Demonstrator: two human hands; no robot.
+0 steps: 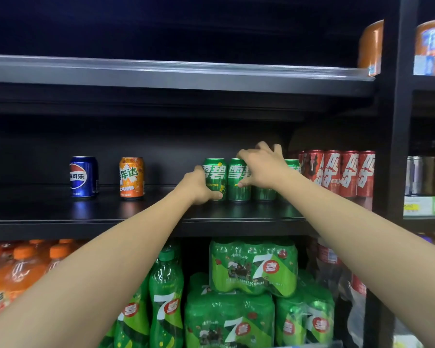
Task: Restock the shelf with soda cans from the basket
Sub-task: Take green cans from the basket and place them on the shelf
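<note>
On the middle black shelf point(86, 212) stands a row of green soda cans. My left hand point(199, 187) grips the leftmost green can point(215, 178) from its left side, thumb across the bottom front. My right hand point(261, 164) wraps over the top of another green can point(263, 190), its thumb touching the second green can point(237, 182). One more green can point(292, 165) shows behind my right wrist. A blue cola can point(83, 176) and an orange soda can point(131, 177) stand apart further left. The basket is out of view.
Red cans point(342, 172) line the shelf's right end. Below are orange bottles point(18, 267), green bottles point(165, 297) and green multipacks point(253, 267). The upper shelf point(161, 71) carries an orange can point(371, 46) at its right end. A black upright point(397, 121) borders a neighbouring rack.
</note>
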